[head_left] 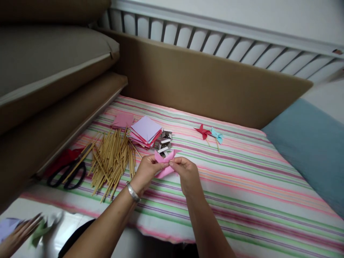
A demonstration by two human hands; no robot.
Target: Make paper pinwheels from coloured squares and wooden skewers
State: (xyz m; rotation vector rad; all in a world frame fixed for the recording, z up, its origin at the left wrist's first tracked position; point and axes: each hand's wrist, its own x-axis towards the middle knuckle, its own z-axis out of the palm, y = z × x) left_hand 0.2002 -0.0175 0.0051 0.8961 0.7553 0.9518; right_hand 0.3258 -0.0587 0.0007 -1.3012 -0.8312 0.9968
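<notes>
Between my two hands is a pink paper pinwheel (164,172), its points folded toward the middle. My left hand (148,169), with a silver bracelet at the wrist, pinches it from the left, thumb near the centre. From the right, my right hand (186,171) pinches the paper at the middle with thumb and forefinger. Whether a pin sits under the fingertips is hidden. Just beyond lie small shiny packets (164,144) and a stack of coloured paper squares (146,129). A heap of thin wooden sticks (114,157) spreads left of my left hand.
Black-handled scissors (71,175) lie at the left beside something red (64,159). A red pinwheel (203,132) and a blue pinwheel (217,135) rest farther back on the striped cloth (242,172). Brown padded panels (193,77) border it. Another person's hand (23,231) shows at lower left.
</notes>
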